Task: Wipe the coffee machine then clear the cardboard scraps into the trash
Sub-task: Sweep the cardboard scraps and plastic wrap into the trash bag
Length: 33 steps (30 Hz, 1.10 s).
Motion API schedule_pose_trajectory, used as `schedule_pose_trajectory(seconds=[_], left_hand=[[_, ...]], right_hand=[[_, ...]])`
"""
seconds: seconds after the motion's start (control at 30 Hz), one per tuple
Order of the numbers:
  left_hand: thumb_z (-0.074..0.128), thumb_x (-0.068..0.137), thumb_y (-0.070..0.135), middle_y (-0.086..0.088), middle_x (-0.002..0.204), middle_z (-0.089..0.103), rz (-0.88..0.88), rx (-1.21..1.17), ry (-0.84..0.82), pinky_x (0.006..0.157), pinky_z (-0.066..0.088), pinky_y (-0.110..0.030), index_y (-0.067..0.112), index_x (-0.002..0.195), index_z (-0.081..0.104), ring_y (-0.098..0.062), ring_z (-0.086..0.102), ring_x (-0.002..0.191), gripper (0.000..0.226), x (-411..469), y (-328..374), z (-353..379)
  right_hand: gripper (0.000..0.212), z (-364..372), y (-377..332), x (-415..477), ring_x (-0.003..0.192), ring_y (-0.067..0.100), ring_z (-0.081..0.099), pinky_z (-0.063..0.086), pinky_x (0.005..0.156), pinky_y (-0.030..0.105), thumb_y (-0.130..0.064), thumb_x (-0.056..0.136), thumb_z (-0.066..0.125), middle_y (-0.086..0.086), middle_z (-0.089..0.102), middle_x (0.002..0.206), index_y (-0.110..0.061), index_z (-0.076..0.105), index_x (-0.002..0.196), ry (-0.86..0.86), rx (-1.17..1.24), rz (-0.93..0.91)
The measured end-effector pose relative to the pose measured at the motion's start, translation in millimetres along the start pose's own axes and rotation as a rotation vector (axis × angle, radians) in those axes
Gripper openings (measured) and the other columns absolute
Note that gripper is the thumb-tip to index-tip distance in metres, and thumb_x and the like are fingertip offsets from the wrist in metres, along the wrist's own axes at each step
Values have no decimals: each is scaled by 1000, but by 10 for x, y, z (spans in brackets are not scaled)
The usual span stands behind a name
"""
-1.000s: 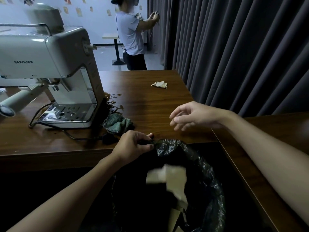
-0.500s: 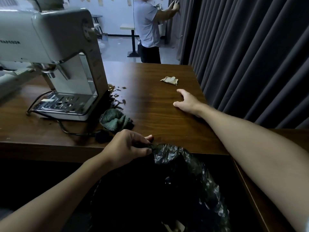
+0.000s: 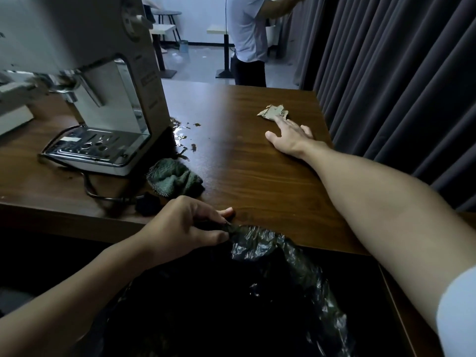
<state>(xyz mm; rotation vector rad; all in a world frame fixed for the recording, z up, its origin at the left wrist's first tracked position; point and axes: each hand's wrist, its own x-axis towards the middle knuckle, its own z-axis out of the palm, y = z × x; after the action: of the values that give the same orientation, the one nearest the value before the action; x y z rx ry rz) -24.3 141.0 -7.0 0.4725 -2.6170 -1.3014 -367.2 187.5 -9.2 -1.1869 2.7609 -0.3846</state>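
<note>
The green cloth (image 3: 175,180) lies bunched just in front of the coffee machine (image 3: 103,99), so wiping looks done, though dark specks (image 3: 184,140) lie at the machine's right; one cardboard scrap (image 3: 273,113) sits well right of the machine, the right hand (image 3: 288,137) flat on the desk (image 3: 244,176), grip spread, fingertips touching it; the left hand (image 3: 185,228) pinches the trash bag (image 3: 270,253) rim nearer than the machine; binning that scrap is left.

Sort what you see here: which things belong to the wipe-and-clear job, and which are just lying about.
Job in hand:
coffee machine; green cloth; cardboard scrap; black trash bag; left hand, gripping the bag's rim; right hand, flat on the wood, fingertips at the scrap.

Just lying about:
power cord; grey curtain; person standing in the background.
</note>
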Motion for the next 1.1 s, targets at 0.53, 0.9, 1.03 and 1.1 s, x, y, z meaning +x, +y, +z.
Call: schedule_pose_trajectory(seconds=[0.53, 0.9, 1.03, 1.1], left_hand=[[87, 72, 30, 9, 77, 75, -43, -31, -17, 69, 51, -21, 31, 83, 80, 3, 65, 72, 13, -13, -8, -12], [87, 74, 20, 17, 74, 73, -55, -20, -9, 70, 49, -16, 25, 86, 80, 10, 62, 73, 14, -13, -1, 5], [88, 74, 20, 16, 75, 74, -46, -20, -1, 69, 48, -16, 31, 82, 79, 11, 62, 72, 17, -3, -10, 0], [88, 74, 21, 9, 77, 76, -37, 9, 11, 65, 47, -17, 37, 79, 76, 10, 60, 66, 21, -6, -8, -2]], right_hand=[[64, -16, 76, 276, 150, 27, 5, 4, 118, 48, -65, 94, 25, 10, 6, 163, -41, 13, 152, 27, 10, 55], [44, -2, 25, 135, 140, 20, 32, 16, 113, 46, -51, 100, 30, -4, 40, 151, -35, 49, 135, 83, 30, -94], [29, -7, -58, -163, 126, 23, 47, 25, 105, 41, -47, 99, 41, 0, 56, 132, -32, 59, 115, 128, 153, -118], [19, 7, -106, -334, 121, 23, 50, 27, 100, 40, -46, 95, 52, -1, 59, 125, -30, 59, 101, 125, 173, -115]])
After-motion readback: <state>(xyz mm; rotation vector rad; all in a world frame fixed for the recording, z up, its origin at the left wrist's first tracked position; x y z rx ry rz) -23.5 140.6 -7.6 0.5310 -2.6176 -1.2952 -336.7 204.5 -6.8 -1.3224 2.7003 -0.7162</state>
